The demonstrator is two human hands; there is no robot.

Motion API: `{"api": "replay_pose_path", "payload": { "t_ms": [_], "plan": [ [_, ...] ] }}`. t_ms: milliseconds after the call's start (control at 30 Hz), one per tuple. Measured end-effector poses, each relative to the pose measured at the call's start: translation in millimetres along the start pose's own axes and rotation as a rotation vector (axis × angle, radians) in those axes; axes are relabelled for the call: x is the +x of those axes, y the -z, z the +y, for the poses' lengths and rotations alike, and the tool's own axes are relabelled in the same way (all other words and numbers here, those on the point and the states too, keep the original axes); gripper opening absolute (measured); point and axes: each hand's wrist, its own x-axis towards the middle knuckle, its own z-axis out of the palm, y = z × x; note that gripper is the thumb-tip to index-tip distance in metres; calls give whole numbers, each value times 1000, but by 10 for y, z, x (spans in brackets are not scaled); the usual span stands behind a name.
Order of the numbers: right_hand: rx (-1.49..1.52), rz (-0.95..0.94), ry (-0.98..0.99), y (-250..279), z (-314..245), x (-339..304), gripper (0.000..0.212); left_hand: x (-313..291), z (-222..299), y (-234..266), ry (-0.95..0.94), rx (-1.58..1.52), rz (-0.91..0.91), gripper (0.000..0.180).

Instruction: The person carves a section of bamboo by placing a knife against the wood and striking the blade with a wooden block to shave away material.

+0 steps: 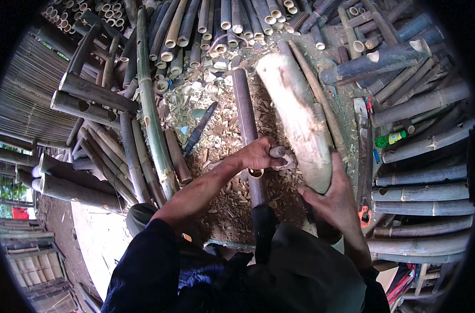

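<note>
A dark bamboo tube (242,96) runs lengthwise in front of me, its near end between my legs. An oval hole with a pale rim (255,173) is cut in its upper side. My left hand (261,155) lies across the tube just beyond this hole, fingers closed round a short wooden handle (277,151) with a rounded end. Whatever is at the handle's other end is hidden by the hand. My right hand (335,193) grips the near end of a thick, pale wooden club (295,115), which slants away to the far left, its surface rough and frayed in places.
Wood chips (206,94) cover the ground. A dark-handled knife (200,129) lies left of the tube. To the right are a saw (362,151) with an orange handle and a green bottle (390,139). Bamboo poles (425,193) are stacked on both sides and at the back.
</note>
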Motion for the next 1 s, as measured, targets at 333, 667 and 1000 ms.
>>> {"api": "replay_pose_path", "payload": {
  "t_ms": [333,667,1000],
  "plan": [
    [124,178,295,70,-357,149,89,146,195,133,-101,-414,46,20],
    [66,136,146,-102,-96,270,72,54,-130,128,95,-160,-48,37],
    [-310,-214,87,-142,-308,282,88,-201,-273,-1398,-52,391,771,34]
  ]
}}
